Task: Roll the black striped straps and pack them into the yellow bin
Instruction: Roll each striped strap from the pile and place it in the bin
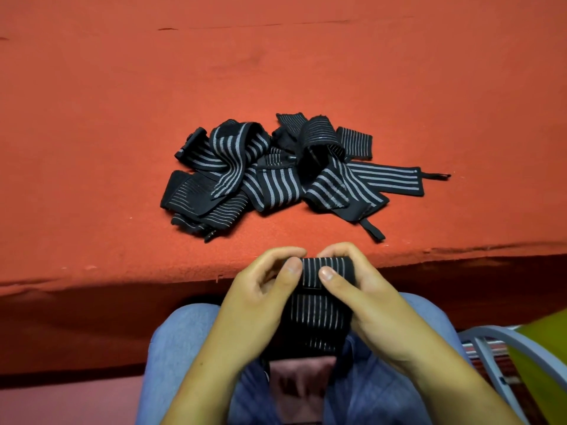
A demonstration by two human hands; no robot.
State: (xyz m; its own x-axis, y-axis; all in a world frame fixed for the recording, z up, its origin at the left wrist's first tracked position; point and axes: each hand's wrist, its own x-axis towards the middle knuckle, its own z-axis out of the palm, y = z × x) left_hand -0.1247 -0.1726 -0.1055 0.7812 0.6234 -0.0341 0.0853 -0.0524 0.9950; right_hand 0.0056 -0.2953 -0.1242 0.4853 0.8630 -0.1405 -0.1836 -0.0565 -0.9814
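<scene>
Head-worn view, steeply downward, close-range.

Two bare hands show, the left hand (260,292) and the right hand (368,299), together gripping one black elastic strap with thin grey stripes (319,271). One tangled heap of black grey-striped straps (276,176) lies on the one red cloth-covered table (122,118); there are several, too overlapped for an exact count. One yellow plastic bin (546,360) and one grey metal frame (494,332) show at the right edge.
</scene>
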